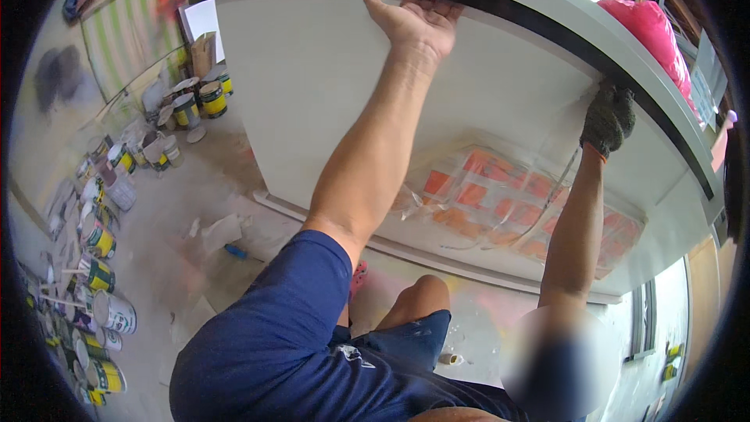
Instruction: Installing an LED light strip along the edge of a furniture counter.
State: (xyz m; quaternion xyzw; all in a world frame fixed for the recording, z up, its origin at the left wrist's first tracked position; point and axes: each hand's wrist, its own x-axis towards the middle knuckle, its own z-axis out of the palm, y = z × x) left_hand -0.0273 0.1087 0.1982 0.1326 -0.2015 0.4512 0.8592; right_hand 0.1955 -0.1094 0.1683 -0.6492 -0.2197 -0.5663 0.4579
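A large pale grey counter (312,94) stands before me, with a black strip (531,14) running under its top edge. My bare left hand (423,25) is open, palm up. Its thumb sticks out, and the other fingertips reach against the strip and are partly hidden there. On the right, my right hand (608,119) wears a dark knit glove and is closed up against the strip. Whatever it may hold is hidden. Below the hands, clear plastic film (500,195) covers an orange and red patterned panel on the counter's front.
Paint cans (100,242) crowd the floor along the left wall, more (212,98) by the striped curtain (117,39). A pink bundle (648,27) lies on the counter top. Near my legs, a small roll (451,359) sits on the floor; a pale crumpled sheet (223,230) lies further left.
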